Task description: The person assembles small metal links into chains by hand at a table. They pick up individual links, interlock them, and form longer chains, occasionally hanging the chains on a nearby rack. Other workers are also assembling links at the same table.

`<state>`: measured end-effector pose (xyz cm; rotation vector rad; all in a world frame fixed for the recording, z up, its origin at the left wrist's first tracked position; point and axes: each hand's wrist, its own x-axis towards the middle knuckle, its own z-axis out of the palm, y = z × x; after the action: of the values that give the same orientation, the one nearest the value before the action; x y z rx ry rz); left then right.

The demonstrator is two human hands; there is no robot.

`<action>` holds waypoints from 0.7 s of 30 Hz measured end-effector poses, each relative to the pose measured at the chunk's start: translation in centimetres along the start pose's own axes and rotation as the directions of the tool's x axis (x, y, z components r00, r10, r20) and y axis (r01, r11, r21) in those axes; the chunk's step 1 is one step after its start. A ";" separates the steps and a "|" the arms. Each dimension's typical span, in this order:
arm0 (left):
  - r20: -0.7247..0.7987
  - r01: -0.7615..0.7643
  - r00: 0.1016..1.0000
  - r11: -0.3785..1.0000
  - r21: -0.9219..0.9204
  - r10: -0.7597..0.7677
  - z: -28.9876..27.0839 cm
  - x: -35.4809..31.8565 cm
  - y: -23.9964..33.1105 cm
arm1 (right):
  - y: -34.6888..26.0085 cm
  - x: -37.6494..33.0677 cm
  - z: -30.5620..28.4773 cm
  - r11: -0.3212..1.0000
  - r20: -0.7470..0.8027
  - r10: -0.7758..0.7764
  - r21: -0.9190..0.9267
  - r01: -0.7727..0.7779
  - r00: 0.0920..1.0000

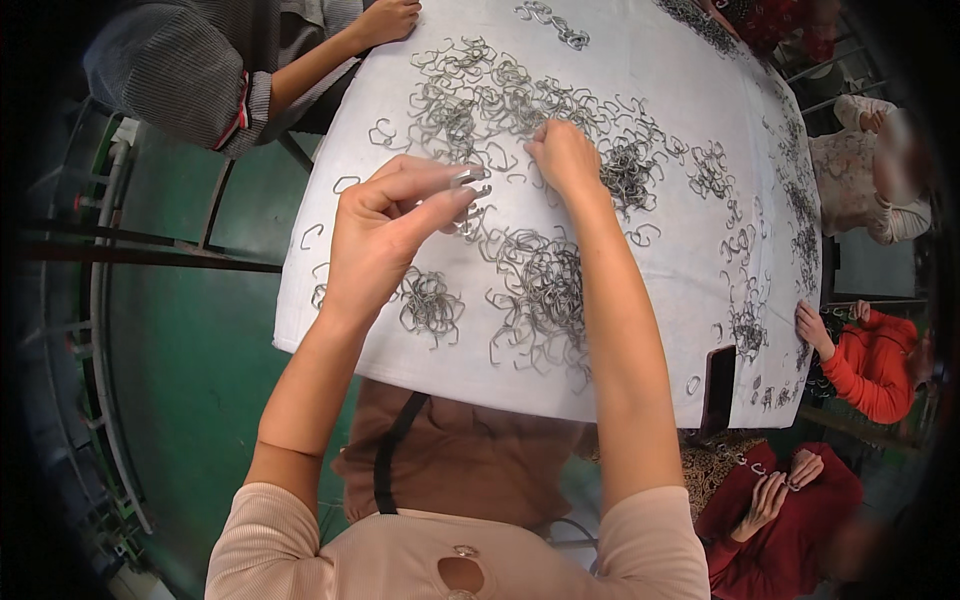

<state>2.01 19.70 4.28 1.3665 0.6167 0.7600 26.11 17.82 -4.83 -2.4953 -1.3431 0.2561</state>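
Forearms, two, bare below pale pink sleeves, rising from the lower edge over a brown lap toward the worktop (640,60), white, rounded

Left hand (385,225): raised just above the worktop's near-left part, fingers curled, thumb and forefinger pinched on a small stack of wire clips (468,182), grey metal, nested together; stack's long axis runs roughly left to right, its free end pointing toward the right hand

Right hand (565,160): knuckles up, fingertips pressed down into the loose clips (500,100) on the worktop; closed around one or merely touching, cannot tell, fingertips hidden under the hand

Relation of note: held stack sits just left of and slightly nearer than the right hand, the two close but apart; loose clips lie directly under and beyond the right hand, so the right hand is the nearer one to the pile, the left hand nearer to the stack

Near heap (540,290): tangled clips, between the two forearms, below both hands

Small heap (432,305): tangled clips, just beside the left wrist

Further clumps (745,325): scattered along the right edge

Dark phone (718,390): upright at the worktop's near-right rim

Other persons: grey striped sleeve (180,75) at upper left, hand on the far edge; orange sleeve (870,365) at right, hand on the rim; red sleeve (780,520) at lower right, hands holding something small
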 end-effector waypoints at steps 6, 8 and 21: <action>0.025 -0.013 1.000 0.999 -0.041 0.014 0.8 -0.5 -0.5 | -0.7 -1.1 -1.2 0.996 -0.034 -0.028 0.079 0.031 0.999; 0.032 -0.025 0.999 0.998 -0.054 0.027 1.4 -0.7 -0.5 | -0.9 -3.9 -2.7 0.943 -0.120 -0.020 0.327 0.059 0.993; 0.097 -0.169 0.983 0.980 0.107 0.158 4.0 -3.2 0.2 | -8.4 -18.8 -9.7 0.140 -0.305 0.251 0.951 0.277 0.919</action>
<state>3.07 14.73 4.80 1.5630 0.4891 0.8011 12.05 4.85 7.50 -1.1883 -0.5621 0.4222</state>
